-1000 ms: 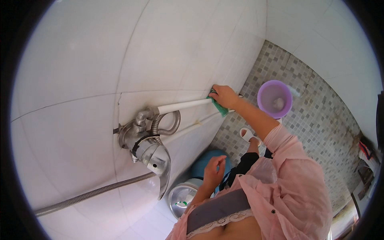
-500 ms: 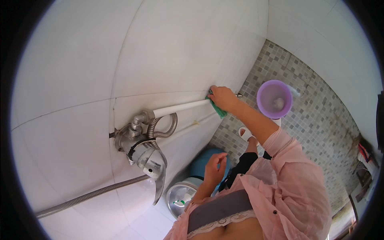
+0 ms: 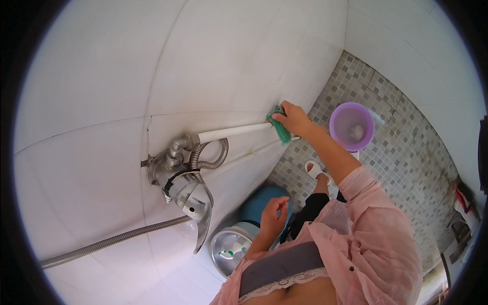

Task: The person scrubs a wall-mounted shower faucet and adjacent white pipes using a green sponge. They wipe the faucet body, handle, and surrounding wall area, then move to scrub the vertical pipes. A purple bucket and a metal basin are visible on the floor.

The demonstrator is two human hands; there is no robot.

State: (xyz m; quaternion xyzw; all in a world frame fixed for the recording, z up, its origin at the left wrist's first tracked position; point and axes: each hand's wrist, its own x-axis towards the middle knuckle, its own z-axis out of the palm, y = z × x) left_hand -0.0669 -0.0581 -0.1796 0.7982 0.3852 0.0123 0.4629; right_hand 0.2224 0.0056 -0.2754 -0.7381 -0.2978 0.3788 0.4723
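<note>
My right hand (image 3: 295, 119) grips a crumpled green cloth (image 3: 282, 131), which is pressed against the far end of a white pipe (image 3: 235, 133) along the tiled wall. Part of the cloth hangs below the fingers. My left hand (image 3: 273, 217) hovers by my waist, its fingers loosely curled and apart with nothing visible in them. Nearer on the wall is a metal mixer valve (image 3: 184, 187) with a looped flexible metal hose (image 3: 223, 155) beside it.
A purple bucket (image 3: 333, 127) with cloudy water and a whitish lump stands on the mosaic floor (image 3: 391, 162). Below my left hand are a blue tub (image 3: 249, 208) and a round clear-topped container (image 3: 216, 254). A long metal hose (image 3: 117, 240) crosses the wall. A second thin pipe (image 3: 259, 151) runs lower.
My right hand and the green cloth have shifted slightly right and up along the pipe, and more of the cloth shows. My left hand stays about where it was.
</note>
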